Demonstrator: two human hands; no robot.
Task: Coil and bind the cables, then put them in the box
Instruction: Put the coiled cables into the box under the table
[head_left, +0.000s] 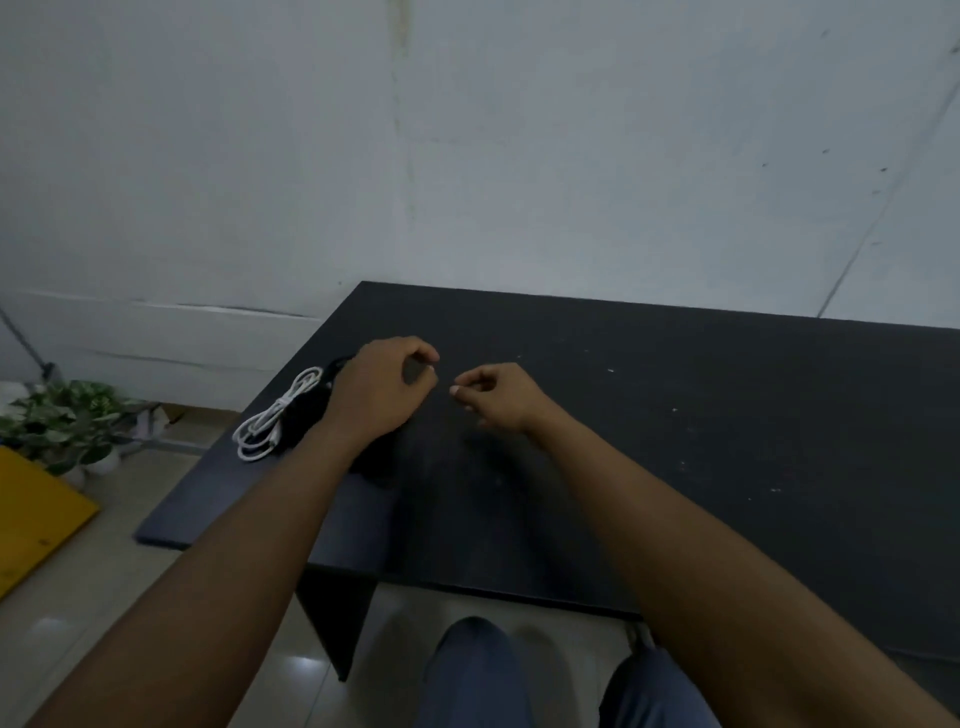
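Over a black table (675, 415), a person's left hand (384, 387) and right hand (498, 397) curl into facing pinches, anything held too thin to tell; a coiled white cable (275, 415), seemingly bound, lies at the left hand's nine o'clock; boxing remains, no box visible.

A coiled cable (275, 415) lies on the table (675, 441) near its left edge. Over the table just right of the cable is the left hand (379, 387), with the right hand (498, 397) near it, not touching. A wall (467, 156) stands behind the table, and a plant (67, 421) sits on the floor to the table's left.
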